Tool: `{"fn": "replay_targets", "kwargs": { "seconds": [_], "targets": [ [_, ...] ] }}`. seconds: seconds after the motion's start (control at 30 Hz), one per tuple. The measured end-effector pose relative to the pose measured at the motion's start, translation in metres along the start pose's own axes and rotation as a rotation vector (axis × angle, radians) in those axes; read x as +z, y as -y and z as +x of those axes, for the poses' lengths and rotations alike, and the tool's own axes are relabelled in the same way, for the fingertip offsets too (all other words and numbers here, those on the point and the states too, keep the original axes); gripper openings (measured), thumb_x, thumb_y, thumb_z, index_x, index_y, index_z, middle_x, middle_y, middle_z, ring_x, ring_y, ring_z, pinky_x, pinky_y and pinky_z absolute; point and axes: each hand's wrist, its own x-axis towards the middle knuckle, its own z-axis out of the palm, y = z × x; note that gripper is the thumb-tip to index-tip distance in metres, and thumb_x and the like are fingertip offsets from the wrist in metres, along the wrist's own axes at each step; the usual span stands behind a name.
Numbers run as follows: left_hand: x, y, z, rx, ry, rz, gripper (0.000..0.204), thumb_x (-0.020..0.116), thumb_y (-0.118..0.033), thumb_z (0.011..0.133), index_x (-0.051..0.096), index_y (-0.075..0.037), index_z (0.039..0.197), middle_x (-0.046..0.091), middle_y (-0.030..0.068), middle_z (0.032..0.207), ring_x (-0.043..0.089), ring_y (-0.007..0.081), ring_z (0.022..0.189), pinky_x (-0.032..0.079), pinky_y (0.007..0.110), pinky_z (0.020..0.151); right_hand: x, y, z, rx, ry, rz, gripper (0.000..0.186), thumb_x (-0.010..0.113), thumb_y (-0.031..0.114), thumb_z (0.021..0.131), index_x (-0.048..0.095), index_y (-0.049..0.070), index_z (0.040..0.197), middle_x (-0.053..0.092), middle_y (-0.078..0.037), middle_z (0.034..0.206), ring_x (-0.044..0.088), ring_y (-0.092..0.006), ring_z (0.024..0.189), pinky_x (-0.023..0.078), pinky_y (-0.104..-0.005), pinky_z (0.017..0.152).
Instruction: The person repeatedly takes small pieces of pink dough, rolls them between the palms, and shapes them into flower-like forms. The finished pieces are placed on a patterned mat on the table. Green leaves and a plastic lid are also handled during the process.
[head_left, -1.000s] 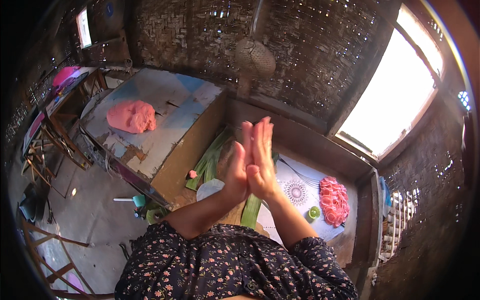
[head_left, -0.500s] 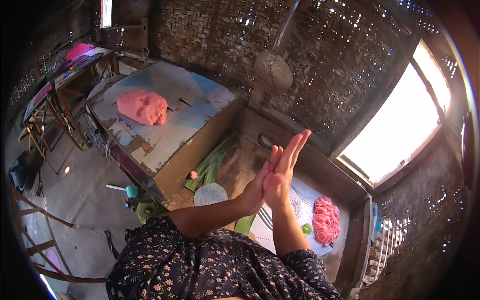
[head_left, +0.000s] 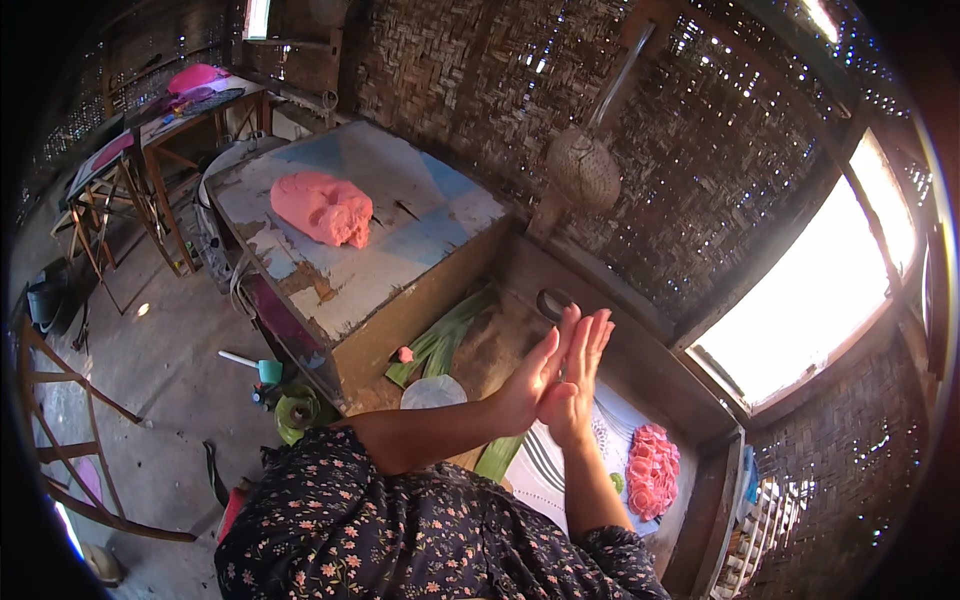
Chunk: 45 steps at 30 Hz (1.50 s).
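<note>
My left hand (head_left: 525,385) and my right hand (head_left: 578,395) meet palm to palm in front of me, fingers stretched out and pointing up. The palms touch near their heels; whether something small lies between them is hidden. Left of my hands, a small pink lump of dough (head_left: 405,354) rests by long green leaf strips (head_left: 455,335), near a translucent round sheet (head_left: 432,390). To the right, a pile of thin pink discs (head_left: 652,472) lies on a white patterned cloth (head_left: 528,468), beside a small green object (head_left: 616,483). A large pink dough mass (head_left: 318,208) sits on a worn tabletop (head_left: 430,200).
Low wooden boards (head_left: 640,345) border the area around my hands. A woven wall (head_left: 480,90) rises behind, with a perforated rounded scoop (head_left: 583,168) against it. A bright window opening (head_left: 810,290) is at right. On the floor at left are a turquoise dipper (head_left: 270,371) and a wooden frame (head_left: 75,376).
The view has shifted, so the surroundings sit further right. My hands have moved slightly against each other and now appear lower, with the fingers more upright.
</note>
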Motion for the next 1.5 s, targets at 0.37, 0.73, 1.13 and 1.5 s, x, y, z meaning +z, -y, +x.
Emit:
{"fn": "replay_targets", "kwargs": {
  "seconds": [0.37, 0.73, 1.13, 1.5],
  "targets": [
    [-0.001, 0.013, -0.018, -0.326, 0.159, 0.090, 0.076, 0.040, -0.052, 0.090, 0.000, -0.019, 0.145, -0.005, 0.0104, 0.150, 0.012, 0.0250, 0.136, 0.012, 0.041, 0.111, 0.003, 0.027, -0.053, -0.561, 0.030, -0.076, 0.124, 0.034, 0.086, 0.058, -0.011, 0.005, 0.140, -0.024, -0.029, 0.141, -0.004, -0.0433, 0.132, 0.003, -0.0561, 0.103],
    [-0.042, 0.055, -0.021, -0.190, -0.097, 0.260, 0.074, 0.029, -0.057, 0.090, 0.008, -0.010, 0.144, 0.009, 0.0092, 0.150, 0.008, 0.0166, 0.138, 0.009, 0.034, 0.110, 0.022, 0.017, -0.046, 0.121, -0.067, 0.447, 0.108, 0.028, 0.083, 0.069, -0.012, 0.014, 0.142, -0.016, -0.017, 0.147, 0.010, -0.0238, 0.135, 0.013, -0.0403, 0.106],
    [-0.056, 0.053, -0.026, -0.355, -0.183, -0.205, 0.090, 0.020, -0.071, 0.084, -0.005, -0.009, 0.143, -0.004, 0.0060, 0.151, 0.001, 0.0150, 0.138, 0.009, 0.028, 0.110, 0.034, 0.006, -0.037, 0.091, 0.058, 0.234, 0.092, 0.025, 0.074, 0.080, -0.004, 0.014, 0.144, -0.008, -0.010, 0.151, -0.008, -0.0275, 0.138, -0.005, -0.0492, 0.108],
    [-0.039, 0.036, -0.033, -0.371, -0.269, -0.324, 0.086, 0.025, -0.071, 0.084, 0.012, -0.011, 0.144, 0.008, 0.0079, 0.150, 0.010, 0.0215, 0.138, 0.013, 0.041, 0.110, 0.045, 0.013, -0.041, 0.548, -0.046, 0.317, 0.075, 0.041, 0.051, 0.088, 0.013, 0.010, 0.144, 0.004, -0.013, 0.150, 0.003, -0.0271, 0.139, 0.007, -0.0435, 0.110]
  ]
}}
